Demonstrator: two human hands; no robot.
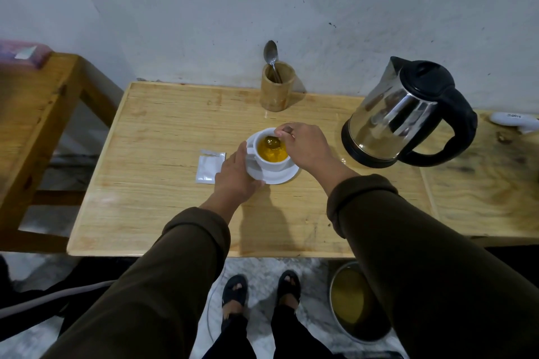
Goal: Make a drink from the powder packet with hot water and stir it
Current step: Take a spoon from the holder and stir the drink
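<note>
A white cup [269,165] holding orange-yellow liquid stands on a white saucer [287,176] in the middle of the wooden table [163,213]. My right hand [306,147] pinches the handle of a spoon [272,142] whose bowl dips into the liquid. My left hand [236,176] grips the saucer's left rim beside the cup. The torn silver powder packet [208,169] lies flat on the table just left of my left hand.
A steel kettle [408,114] with black lid and handle stands to the right. A wooden holder [277,86] with a spoon is at the back by the wall. A white object [514,121] lies far right. A bin [358,300] sits on the floor under the table's edge.
</note>
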